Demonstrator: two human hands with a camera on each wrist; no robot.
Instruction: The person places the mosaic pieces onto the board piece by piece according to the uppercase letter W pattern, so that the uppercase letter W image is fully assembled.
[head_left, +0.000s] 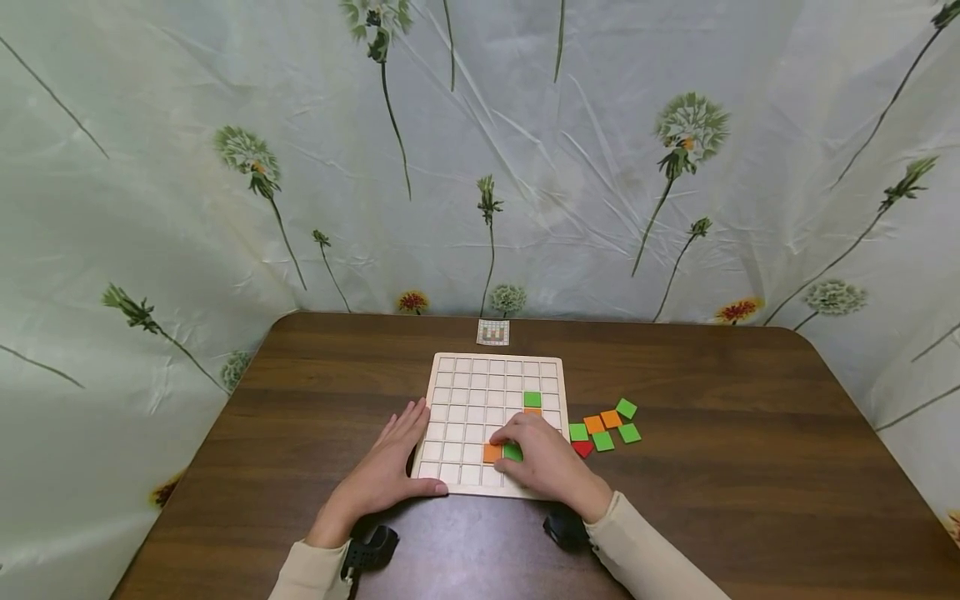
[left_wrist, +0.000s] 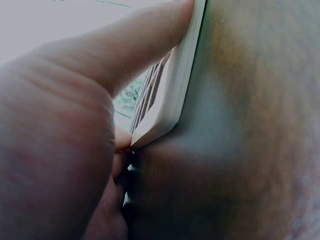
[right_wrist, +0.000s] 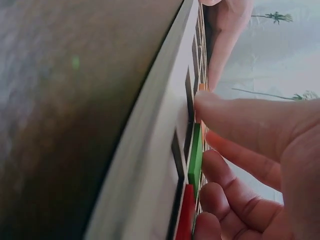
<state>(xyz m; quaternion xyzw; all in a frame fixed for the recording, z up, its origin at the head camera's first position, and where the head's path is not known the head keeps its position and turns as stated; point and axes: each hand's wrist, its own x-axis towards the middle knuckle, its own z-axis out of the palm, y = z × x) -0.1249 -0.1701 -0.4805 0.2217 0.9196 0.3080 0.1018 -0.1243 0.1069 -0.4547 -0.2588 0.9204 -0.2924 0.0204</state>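
A pale wooden grid board lies on the table. My left hand rests along its left side with the fingers straight, and the thumb lies on its front edge. Over the board's lower right part, my right hand pinches an orange square tile between thumb and forefinger, at a grid cell. Right beside it sits a green tile, partly under the hand. The right wrist view shows a red tile after the green one. Farther up the board are another green tile and a partly hidden orange tile.
Loose green, orange and red tiles lie on the brown table just right of the board. A small printed card is at the table's back edge. Behind it hangs a flower-patterned curtain.
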